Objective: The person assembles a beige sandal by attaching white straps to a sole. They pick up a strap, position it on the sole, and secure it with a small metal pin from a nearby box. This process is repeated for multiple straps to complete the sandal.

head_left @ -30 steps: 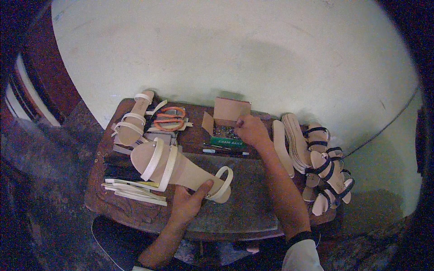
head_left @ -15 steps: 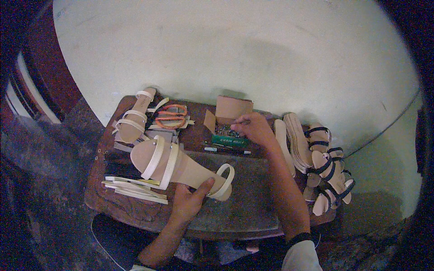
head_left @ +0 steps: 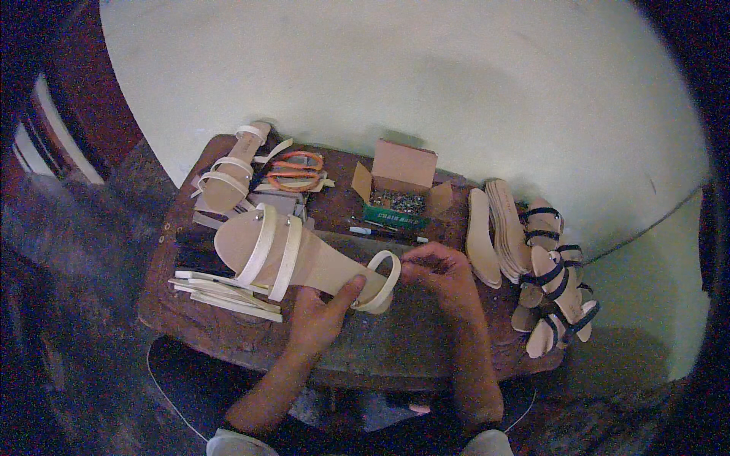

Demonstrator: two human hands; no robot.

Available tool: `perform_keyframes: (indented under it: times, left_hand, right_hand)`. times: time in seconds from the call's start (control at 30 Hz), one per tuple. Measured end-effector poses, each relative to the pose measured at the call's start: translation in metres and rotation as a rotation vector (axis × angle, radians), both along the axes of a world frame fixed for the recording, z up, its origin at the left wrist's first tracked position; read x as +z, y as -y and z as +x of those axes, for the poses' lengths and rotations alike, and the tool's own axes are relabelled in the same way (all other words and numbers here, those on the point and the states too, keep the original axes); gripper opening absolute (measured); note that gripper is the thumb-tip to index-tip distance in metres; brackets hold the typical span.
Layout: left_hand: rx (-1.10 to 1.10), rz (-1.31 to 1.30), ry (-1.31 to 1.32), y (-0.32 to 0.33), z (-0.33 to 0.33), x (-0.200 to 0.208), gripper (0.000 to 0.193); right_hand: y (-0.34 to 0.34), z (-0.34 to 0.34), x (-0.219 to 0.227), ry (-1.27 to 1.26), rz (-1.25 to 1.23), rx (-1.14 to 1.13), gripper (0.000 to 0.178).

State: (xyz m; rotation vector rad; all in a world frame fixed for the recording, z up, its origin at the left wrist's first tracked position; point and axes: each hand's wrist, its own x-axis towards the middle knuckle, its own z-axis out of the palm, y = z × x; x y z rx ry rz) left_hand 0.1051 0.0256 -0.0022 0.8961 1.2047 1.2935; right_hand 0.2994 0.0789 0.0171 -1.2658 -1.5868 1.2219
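A beige sandal (head_left: 327, 262) with cream straps lies across my left hand (head_left: 318, 323), which grips it near the heel, thumb on top of the sole. Close beside its heel strap is my right hand (head_left: 441, 280), with thumb and fingertips pinched together. Whatever sits in that pinch is too small to make out. Beyond it stands an open green cardboard box (head_left: 394, 220) with its flaps up, full of small metal pieces. A black and white pen (head_left: 388, 234) lies just in front of the box.
At the left of the wooden table (head_left: 342, 357) are another cream-strapped sandal (head_left: 220, 190), orange-handled scissors (head_left: 295, 181) and a pile of cream strips (head_left: 228, 296). Stacked insoles (head_left: 508, 235) and black-strapped sandals (head_left: 559, 281) crowd the right side. A pale wall (head_left: 395, 68) rises behind.
My right hand has left the box of small metal pieces and come down toward me, to the sandal's heel strap. My left hand still holds the sandal in nearly the same place.
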Motion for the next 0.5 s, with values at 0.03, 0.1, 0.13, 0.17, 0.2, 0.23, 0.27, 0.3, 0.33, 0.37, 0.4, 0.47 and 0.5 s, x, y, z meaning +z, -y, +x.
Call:
perform_keyframes:
  times: [0.03,0.1,0.13,0.17,0.2,0.23,0.27,0.3,0.33,0.37,0.4,0.47,0.5]
  left_hand:
    - [0.006,0.002,0.003,0.0,0.0,0.0,0.032]
    - [0.011,0.009,-0.009,0.0,0.0,0.0,0.032]
    - [0.012,0.013,-0.023,0.0,0.001,0.0,0.031]
    - [0.012,0.014,-0.037,0.001,0.001,0.0,0.031]
    - [-0.003,0.001,-0.055,0.001,0.001,-0.002,0.031]
    - [-0.019,-0.012,-0.074,0.0,-0.001,-0.005,0.031]
    - [-0.033,-0.026,-0.095,0.0,-0.001,-0.006,0.031]
    - [-0.026,-0.032,-0.084,0.001,-0.001,-0.005,0.031]
    - [-0.02,-0.038,-0.073,0.002,-0.001,-0.001,0.031]
    - [-0.018,-0.041,-0.059,0.003,0.0,0.002,0.031]
    - [-0.021,-0.035,-0.069,0.002,0.001,0.002,0.031]
    - [-0.021,-0.024,-0.092,0.001,0.0,0.002,0.031]
    - [-0.018,-0.021,-0.062,0.001,0.0,0.001,0.031]
  right_hand:
    - [0.002,-0.003,0.0,-0.024,-0.041,0.004,0.014]
    - [0.001,-0.004,-0.01,0.048,0.023,0.062,0.013]
    - [-0.001,-0.004,-0.016,0.084,0.055,0.089,0.012]
    - [-0.003,-0.005,-0.022,0.061,0.1,0.125,0.013]
    - [-0.005,-0.005,-0.028,0.037,0.145,0.16,0.013]
    - [-0.005,-0.005,-0.032,0.013,0.191,0.194,0.013]
    - [-0.004,-0.009,-0.029,-0.012,0.138,0.201,0.014]
    - [-0.002,-0.015,-0.024,-0.037,0.085,0.208,0.014]
    - [-0.001,-0.019,-0.022,-0.062,0.032,0.215,0.014]
    - [0.0,-0.02,-0.022,-0.076,0.013,0.201,0.015]
    - [0.001,-0.021,-0.023,-0.091,-0.006,0.187,0.015]
    - [0.002,-0.024,-0.021,-0.114,-0.036,0.158,0.015]
    - [0.003,-0.027,-0.017,-0.123,-0.047,0.144,0.015]
